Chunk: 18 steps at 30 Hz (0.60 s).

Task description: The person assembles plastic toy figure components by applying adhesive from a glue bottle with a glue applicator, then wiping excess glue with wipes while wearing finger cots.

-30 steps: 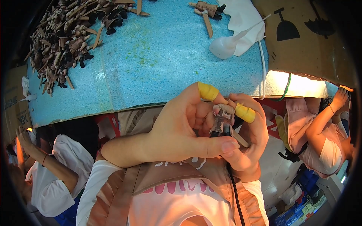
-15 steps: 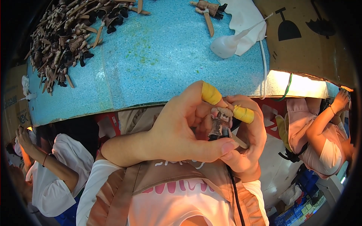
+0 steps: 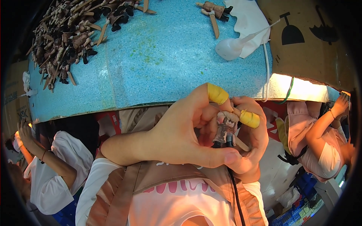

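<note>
Brown-and-black toy figure (image 3: 225,131) is what I've got up close right now, held between both hands just on the near side of the table edge, head end toward the table and black boots toward the chest. My left hand (image 3: 181,130) is curled around it from one side, my right hand (image 3: 257,148) from the other, so both are gripping, thumbs meeting just below the boots. Can't tell which fingertips are really pressing, tbh. Yellow tape (image 3: 217,93) wraps a finger on each hand, and a tan blade-shaped strip (image 3: 241,144) pokes out beside the boots. Further out on the blue table (image 3: 162,71) I've got a big heap of similar figures (image 3: 69,41) far left, one loner (image 3: 215,10) lying up top, and a white squeeze bottle (image 3: 228,49) overlapping a white sheet (image 3: 249,26). Cardboard (image 3: 316,60) sits right of that, with co-workers on both sides.
</note>
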Motion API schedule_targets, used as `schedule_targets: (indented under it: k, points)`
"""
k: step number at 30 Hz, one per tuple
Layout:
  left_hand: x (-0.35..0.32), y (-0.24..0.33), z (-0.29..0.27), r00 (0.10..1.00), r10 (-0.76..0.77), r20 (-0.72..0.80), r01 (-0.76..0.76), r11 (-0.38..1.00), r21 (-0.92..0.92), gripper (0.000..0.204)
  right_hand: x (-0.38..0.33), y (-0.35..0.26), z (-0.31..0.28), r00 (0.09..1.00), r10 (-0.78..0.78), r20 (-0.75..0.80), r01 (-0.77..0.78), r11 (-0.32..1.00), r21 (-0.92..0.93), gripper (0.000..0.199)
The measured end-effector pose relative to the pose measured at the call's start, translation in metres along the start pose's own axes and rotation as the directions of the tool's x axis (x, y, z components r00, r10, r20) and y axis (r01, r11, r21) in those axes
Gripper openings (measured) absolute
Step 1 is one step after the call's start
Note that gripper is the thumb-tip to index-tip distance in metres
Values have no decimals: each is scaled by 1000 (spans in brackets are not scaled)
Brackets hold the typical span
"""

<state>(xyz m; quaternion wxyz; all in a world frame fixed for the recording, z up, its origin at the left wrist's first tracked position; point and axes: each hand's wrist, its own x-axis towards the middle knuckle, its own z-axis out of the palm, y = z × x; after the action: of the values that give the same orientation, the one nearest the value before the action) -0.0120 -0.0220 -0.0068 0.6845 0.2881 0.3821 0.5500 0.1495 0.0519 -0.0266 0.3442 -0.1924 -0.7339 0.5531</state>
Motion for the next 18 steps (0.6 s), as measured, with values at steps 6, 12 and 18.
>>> schedule_targets:
  k: [6, 12, 18]
  points:
    - [-1, 4, -3, 1000, -2, 21, 3, 1000, -4, 63, -4, -6, 4, 989, 135, -57, -130, 988, 84, 70]
    - [-1, 10, -4, 990, -94, 103, 83, 991, 104, 72, -4, -9, 4, 988, 143, -61, -135, 984, 120, 71]
    - [-3, 10, -4, 987, -66, 144, 53, 994, 93, 72, -3, -8, 4, 993, 102, -58, -94, 988, 126, 72]
